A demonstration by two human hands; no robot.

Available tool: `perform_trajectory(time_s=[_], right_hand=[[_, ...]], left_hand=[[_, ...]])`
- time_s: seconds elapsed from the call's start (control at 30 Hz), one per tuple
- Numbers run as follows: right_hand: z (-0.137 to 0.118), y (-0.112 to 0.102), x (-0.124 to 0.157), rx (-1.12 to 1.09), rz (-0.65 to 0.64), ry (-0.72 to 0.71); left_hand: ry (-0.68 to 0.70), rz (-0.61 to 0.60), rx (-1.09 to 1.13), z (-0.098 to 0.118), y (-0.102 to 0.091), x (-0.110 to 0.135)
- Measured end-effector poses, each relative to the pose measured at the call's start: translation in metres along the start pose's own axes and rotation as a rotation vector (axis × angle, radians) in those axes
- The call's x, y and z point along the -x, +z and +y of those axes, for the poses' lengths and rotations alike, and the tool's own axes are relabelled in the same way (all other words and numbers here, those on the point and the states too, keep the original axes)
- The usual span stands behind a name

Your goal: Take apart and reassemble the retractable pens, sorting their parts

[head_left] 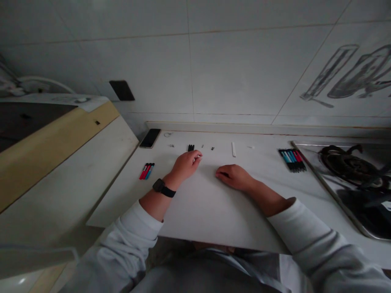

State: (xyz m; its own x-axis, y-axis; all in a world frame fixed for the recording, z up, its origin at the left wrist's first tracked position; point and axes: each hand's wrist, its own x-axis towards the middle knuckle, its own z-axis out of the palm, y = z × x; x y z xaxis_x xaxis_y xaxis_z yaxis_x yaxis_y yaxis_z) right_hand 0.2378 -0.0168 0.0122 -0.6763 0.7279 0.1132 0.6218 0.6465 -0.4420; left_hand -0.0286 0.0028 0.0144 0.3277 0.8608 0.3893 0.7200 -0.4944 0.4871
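Note:
My left hand, with a black watch on its wrist, reaches forward over the white counter, fingers pinched on a small white piece I cannot name. Just beyond it lie black pen caps and tiny loose parts. My right hand rests on the counter with its fingers curled under; what is in it, if anything, is hidden. A white pen barrel lies farther back to the right.
A few red and blue pens lie at the left, a row of several pens at the right. A phone sits at the back left. A gas stove fills the right side. A tiled wall stands behind.

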Motion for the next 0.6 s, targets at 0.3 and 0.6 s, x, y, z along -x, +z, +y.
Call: perform_trajectory(time_s=[0.3, 0.6], right_hand=[[0.008, 0.001, 0.001, -0.061, 0.007, -0.019], [0.008, 0.002, 0.0, -0.091, 0.019, 0.004]], left_hand=[[-0.233, 0.239, -0.114, -0.02, -0.054, -0.005], [-0.601, 0.02, -0.497, -0.074, -0.122, 0.015]])
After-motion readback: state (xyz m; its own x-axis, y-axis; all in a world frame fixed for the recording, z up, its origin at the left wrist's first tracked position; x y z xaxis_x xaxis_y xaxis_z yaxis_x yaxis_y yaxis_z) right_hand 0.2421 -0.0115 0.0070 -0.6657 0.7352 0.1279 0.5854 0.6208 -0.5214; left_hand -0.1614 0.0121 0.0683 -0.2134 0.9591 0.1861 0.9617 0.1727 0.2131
